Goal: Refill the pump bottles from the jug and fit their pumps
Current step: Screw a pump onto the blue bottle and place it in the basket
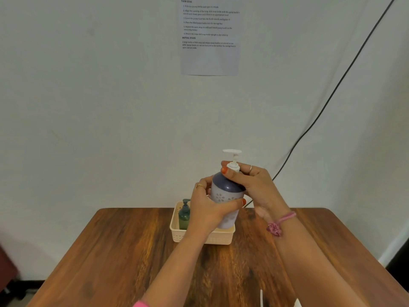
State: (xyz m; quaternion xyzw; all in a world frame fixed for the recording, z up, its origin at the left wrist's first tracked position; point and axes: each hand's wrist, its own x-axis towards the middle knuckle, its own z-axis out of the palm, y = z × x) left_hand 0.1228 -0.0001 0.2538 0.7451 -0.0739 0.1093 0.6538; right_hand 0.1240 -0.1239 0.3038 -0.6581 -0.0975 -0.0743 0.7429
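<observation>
Two bottles are in view, and I place everything else against the cream basket [177,234] standing mid-counter. At the basket's left end a small green pump bottle [184,214] stands upright inside it with its pump already fitted, so I judge that one finished, though I cannot see its fill level. My left hand [207,210] comes in over the basket's front wall, with its fingers and thumb wrapped round the lower body of the lavender bottle [225,196], holding it upright above the basket's middle. Whether its base touches the basket floor I cannot tell, because my hand and the wall hide it. Above the basket's right half, my right hand [247,180] is curled over the bottle's dark shoulder, fingertips pinching the white collar of the pump [232,160], whose head stands tall over my knuckles. I take this as screwing the pump down; how tight it sits I cannot judge. Right of the basket the wooden counter [309,240] runs to its edge, and something white [296,303] pokes up at the frame's bottom, too cropped to name. The jug is nowhere in sight. What seems left is tightening this pump and setting the bottle beside the green one.
</observation>
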